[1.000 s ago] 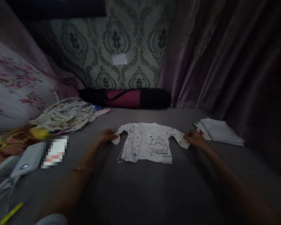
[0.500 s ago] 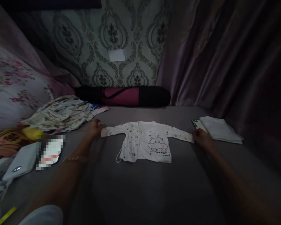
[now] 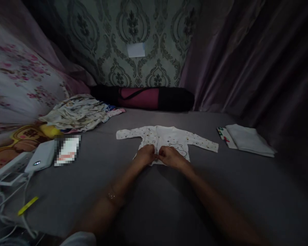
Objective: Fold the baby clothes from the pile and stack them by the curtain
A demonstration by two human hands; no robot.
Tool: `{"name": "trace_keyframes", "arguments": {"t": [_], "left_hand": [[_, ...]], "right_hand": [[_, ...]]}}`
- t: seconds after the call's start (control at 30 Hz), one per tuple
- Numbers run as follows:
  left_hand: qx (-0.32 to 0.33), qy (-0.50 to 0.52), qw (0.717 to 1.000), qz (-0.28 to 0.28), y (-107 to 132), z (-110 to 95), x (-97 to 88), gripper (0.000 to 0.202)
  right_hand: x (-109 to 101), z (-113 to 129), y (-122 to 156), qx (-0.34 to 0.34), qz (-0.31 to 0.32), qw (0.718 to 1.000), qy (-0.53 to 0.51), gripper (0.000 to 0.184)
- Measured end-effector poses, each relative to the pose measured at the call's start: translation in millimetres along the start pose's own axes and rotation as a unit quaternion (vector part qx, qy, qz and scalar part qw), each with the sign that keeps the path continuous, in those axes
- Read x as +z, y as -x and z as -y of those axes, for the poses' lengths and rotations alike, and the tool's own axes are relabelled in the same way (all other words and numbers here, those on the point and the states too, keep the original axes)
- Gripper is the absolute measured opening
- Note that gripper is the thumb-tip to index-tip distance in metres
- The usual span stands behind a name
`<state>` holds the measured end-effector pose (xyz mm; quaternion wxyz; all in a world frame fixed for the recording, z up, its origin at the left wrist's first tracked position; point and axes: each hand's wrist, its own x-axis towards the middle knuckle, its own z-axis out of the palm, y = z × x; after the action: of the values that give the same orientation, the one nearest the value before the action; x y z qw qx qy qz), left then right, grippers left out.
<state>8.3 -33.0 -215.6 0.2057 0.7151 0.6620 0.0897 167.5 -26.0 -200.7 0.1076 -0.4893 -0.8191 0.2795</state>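
Note:
A small white baby shirt (image 3: 166, 134) lies spread flat on the grey sheet, both sleeves stretched out sideways. Its left side has a speckled print, and a cartoon animal face is drawn on the other side. My left hand (image 3: 146, 153) is closed on the shirt's front near the middle opening. Right beside it, my right hand (image 3: 170, 156) pinches the front edge, the fingertips of both hands nearly meeting. Both hands cover the lower part of the shirt and some of the drawing.
Folded white cloths (image 3: 248, 140) lie at the right. To the left are a heap of clothes (image 3: 79, 114), a white power bank (image 3: 41, 157), a power strip (image 3: 11, 169) with cables and a yellow strip (image 3: 28, 205). A black and pink rolled bag (image 3: 141, 98) rests along the wall.
Both hands have left the sleeve ends and come together at the shirt's front middle. The shirt stays spread out. The view has shifted slightly.

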Motion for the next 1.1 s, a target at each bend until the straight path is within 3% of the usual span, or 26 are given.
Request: {"name": "trace_keyframes", "arguments": {"t": [0.13,0.37,0.53,0.67,0.77,0.97,1.1], "left_hand": [[-0.011,0.024,1.000,-0.014,3,11,5.6,0.022],[-0.031,0.035,0.999,-0.015,1,9,4.7,0.013],[-0.041,0.044,0.998,0.016,-1,2,-8.4,0.011],[-0.030,0.097,0.994,0.029,-4,-2,-22.6,0.013],[-0.033,0.168,0.985,0.013,-9,-7,-26.1,0.015],[-0.068,0.349,0.934,0.035,-18,-26,-5.1,0.014],[-0.043,0.338,0.940,-0.003,-19,-39,16.5,0.015]], "right_hand": [[9,-4,8,0.029,0.004,0.999,0.032,0.027],[13,-9,5,0.024,-0.018,0.998,0.057,0.014],[4,-23,-2,0.062,0.008,0.991,-0.115,0.007],[-8,-27,-4,0.092,0.011,0.956,-0.280,0.005],[-17,-22,-3,0.098,-0.009,0.935,-0.341,0.007],[-30,-13,2,0.096,-0.035,0.922,-0.373,0.006],[-30,-14,4,0.095,-0.052,0.925,-0.364,0.001]]}}
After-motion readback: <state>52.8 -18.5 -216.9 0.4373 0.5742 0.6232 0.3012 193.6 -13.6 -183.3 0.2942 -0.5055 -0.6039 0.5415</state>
